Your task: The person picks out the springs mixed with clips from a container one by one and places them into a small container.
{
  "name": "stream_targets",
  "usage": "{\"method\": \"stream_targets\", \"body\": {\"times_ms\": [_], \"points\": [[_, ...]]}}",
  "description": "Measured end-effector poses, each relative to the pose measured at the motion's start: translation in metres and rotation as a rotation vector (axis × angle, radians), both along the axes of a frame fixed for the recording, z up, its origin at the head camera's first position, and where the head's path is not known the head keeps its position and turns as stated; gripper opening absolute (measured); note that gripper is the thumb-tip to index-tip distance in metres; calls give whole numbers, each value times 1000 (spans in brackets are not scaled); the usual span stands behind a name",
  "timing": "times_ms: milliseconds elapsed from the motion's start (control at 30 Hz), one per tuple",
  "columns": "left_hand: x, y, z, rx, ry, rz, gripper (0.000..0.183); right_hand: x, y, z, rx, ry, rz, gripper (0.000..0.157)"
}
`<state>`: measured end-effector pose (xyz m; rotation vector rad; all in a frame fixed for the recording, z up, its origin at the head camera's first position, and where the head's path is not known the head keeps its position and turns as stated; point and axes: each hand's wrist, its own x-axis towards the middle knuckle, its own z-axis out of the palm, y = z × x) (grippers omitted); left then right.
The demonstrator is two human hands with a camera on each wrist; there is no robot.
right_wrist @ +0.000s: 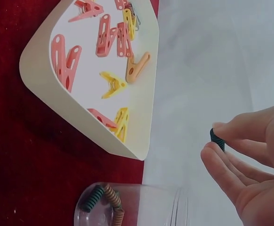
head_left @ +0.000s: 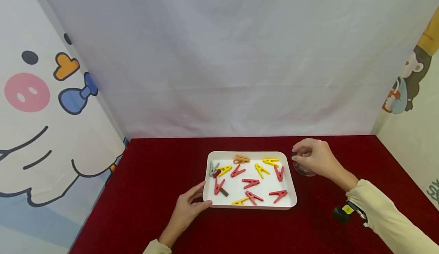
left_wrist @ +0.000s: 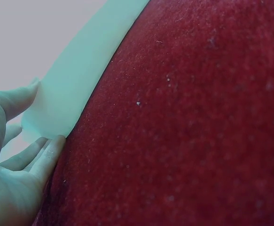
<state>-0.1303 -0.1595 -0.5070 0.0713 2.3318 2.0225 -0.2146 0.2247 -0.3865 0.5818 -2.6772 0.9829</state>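
Observation:
My right hand (head_left: 317, 158) pinches a small dark green ribbed cylinder (right_wrist: 217, 140) between thumb and fingertips, above a clear jar (head_left: 303, 169). Inside the jar, green and brown ribbed pieces (right_wrist: 113, 195) show in the right wrist view. With my left hand (head_left: 188, 204) I hold the left side of a white tray (head_left: 250, 207), thumb at its rim and fingers against the outer wall. Scattered in the tray are red clothespins (head_left: 250, 183), yellow clothespins (head_left: 261, 170), an orange one (head_left: 241, 159) and a grey one (head_left: 213, 168). A brown ribbed piece (head_left: 224, 192) and a dark red one (head_left: 217, 173) lie among them.
Dark red cloth (head_left: 164, 166) covers the table. A white curtain (head_left: 233, 63) stands along its back edge, with cartoon-printed panels (head_left: 44, 105) at the left and right. The jar stands just right of the tray.

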Motion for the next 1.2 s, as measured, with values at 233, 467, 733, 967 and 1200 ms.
{"method": "stream_targets", "body": {"times_ms": [233, 467, 733, 967, 1200], "points": [[0, 0, 0, 0, -5, 7, 66, -1, 6, 3, -23, -13, -5, 15], [0, -1, -1, 6, -1, 7, 66, -6, 11, -1, -27, 2, -2, 14], [1, 0, 0, 13, 2, 8, 66, -10, 20, 0, -33, -17, -28, 14], [2, 0, 3, 20, 8, 9, 65, -13, 30, 3, -14, -85, -57, 16], [1, 0, 0, 3, 5, 7, 66, -13, 38, 4, -9, -90, -61, 14]]}}
